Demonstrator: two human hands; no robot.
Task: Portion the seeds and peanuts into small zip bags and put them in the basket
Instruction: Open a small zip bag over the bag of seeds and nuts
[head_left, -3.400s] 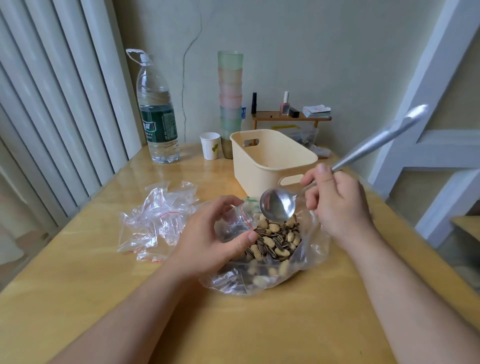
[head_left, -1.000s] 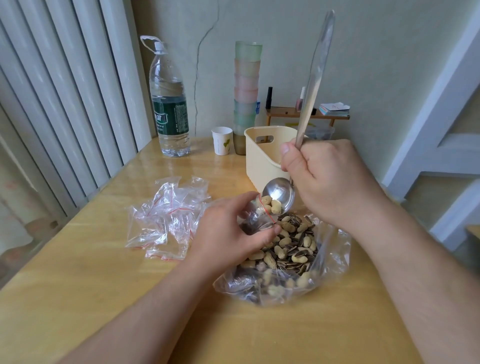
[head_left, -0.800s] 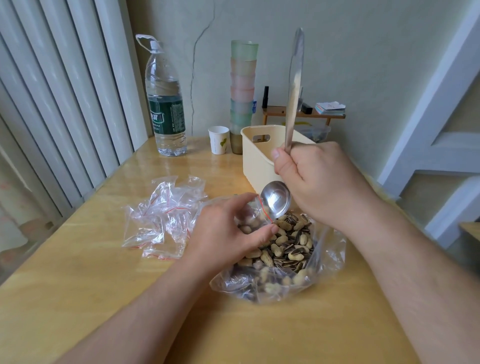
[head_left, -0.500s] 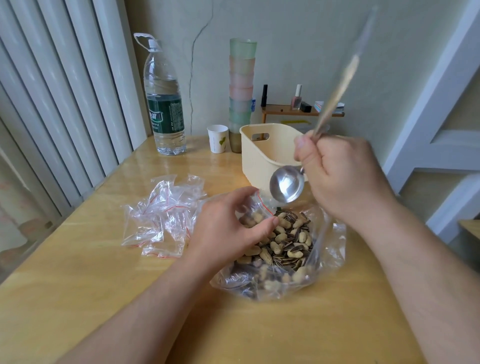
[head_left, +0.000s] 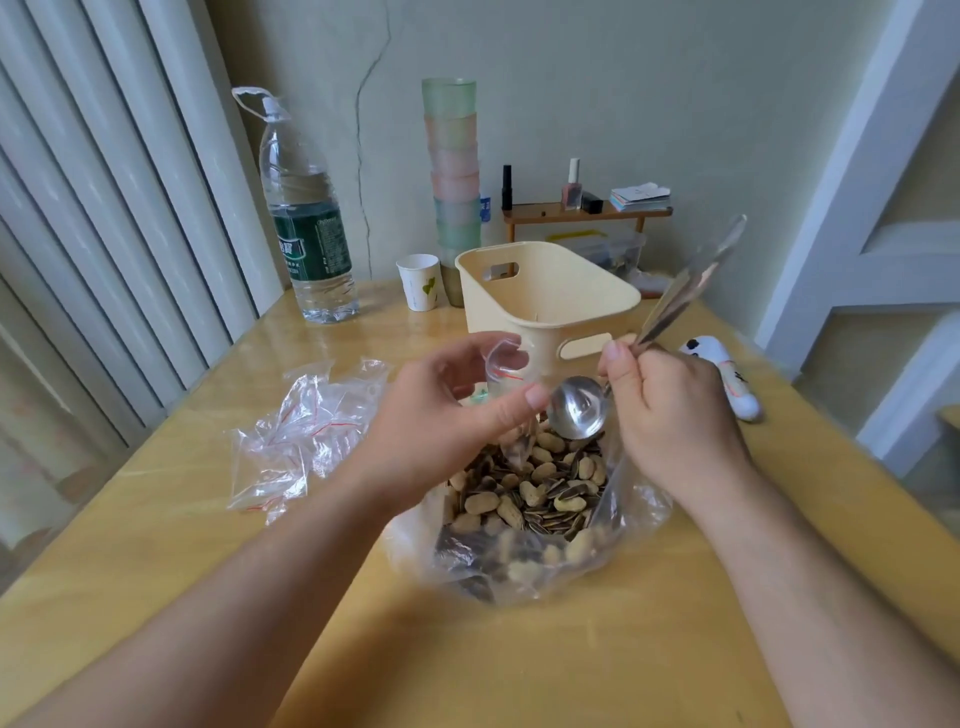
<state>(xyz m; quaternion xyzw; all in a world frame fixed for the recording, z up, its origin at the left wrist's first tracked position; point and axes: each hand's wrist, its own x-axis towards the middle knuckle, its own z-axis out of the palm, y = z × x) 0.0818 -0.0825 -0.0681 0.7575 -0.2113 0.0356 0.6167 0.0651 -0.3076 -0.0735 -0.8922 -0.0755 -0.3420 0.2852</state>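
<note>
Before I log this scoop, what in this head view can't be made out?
- Small zip bag contents: clear film, mostly behind the left hand.
- Spoon handle: motion-blurred, its grip inside the right hand.
- Basket floor: hidden by its near wall.
- Bottle label: too small to read.

Cream basket (head_left: 550, 306); striped blk/wht seeds (head_left: 545, 506); tan peanuts (head_left: 483, 503); silver spoon (head_left: 579, 413); green-label bottle (head_left: 306, 234).
</note>
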